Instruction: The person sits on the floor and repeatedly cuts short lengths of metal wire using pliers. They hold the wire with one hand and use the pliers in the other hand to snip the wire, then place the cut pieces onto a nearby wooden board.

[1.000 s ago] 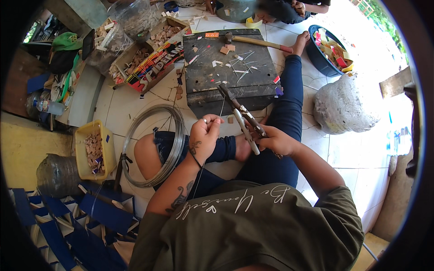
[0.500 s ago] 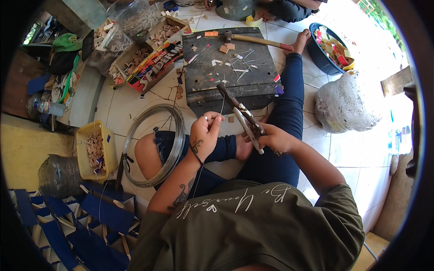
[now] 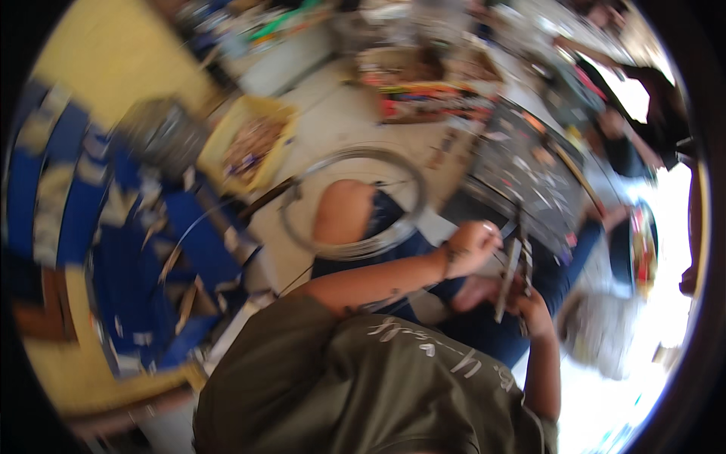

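The picture is smeared by motion. My left hand (image 3: pixel 475 246) is closed in a pinch, and a thin wire seems to run from its fingers, faint in the blur. My right hand (image 3: pixel 532 312) grips long-handled pliers (image 3: pixel 512 274), one handle whitish and the other dark. Their jaws point away from me, just right of my left hand, over the near edge of a dark block-like work surface (image 3: pixel 470 203). A big coil of silvery wire (image 3: pixel 378 245) rests round my bent left knee.
On the work surface lie small scraps and a hammer (image 3: pixel 581 179). Beyond my left knee stand a yellow tub (image 3: pixel 287 136) of small pieces and a printed carton (image 3: pixel 423 106). Blue slatted pieces (image 3: pixel 136 303) pile up at left. Another person (image 3: pixel 654 106) sits far right, near a dark basin (image 3: pixel 622 250).
My view has swung left, so everything sits further right and turned in the picture, and blurred. Both hands keep about the same pose, pliers still in the right.
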The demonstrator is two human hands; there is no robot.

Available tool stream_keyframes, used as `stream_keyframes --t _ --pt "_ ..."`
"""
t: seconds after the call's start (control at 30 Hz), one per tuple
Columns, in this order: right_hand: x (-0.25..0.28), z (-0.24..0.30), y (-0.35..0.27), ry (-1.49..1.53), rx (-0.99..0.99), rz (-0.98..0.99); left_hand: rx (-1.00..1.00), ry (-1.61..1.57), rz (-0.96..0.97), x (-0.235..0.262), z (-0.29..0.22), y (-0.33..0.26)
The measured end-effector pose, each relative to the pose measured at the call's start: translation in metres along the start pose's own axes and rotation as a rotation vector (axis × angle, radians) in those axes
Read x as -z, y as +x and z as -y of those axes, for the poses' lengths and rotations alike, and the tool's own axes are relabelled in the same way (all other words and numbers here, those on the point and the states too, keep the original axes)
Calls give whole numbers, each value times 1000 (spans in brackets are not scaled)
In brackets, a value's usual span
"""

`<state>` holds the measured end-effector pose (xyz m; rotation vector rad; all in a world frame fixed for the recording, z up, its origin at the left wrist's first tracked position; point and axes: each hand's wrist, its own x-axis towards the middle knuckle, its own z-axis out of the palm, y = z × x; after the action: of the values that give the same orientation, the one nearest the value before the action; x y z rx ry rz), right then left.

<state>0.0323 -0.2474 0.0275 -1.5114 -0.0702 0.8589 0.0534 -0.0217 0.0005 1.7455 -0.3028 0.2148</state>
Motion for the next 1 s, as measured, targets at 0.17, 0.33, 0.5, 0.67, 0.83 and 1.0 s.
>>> stream_keyframes --t 0.17,0.33,0.5,0.67,0.83,1.0 --pt "-8 -3 3 121 -45 -17 116 6 -55 -9 1 -2" --pt "-16 -2 1 170 -37 -36 157 -44 -61 -12 1 -3" --pt "-15 2 3 157 -4 33 159 -13 -62 -12 2 0" --pt "-14 -1 1 144 -37 -11 182 -70 -43 -10 0 -2" --pt "-9 -6 2 136 -25 14 111 -7 -66 -9 1 -4" --pt "-8 -1 0 42 26 44 98 -13 -19 -5 -1 -8"
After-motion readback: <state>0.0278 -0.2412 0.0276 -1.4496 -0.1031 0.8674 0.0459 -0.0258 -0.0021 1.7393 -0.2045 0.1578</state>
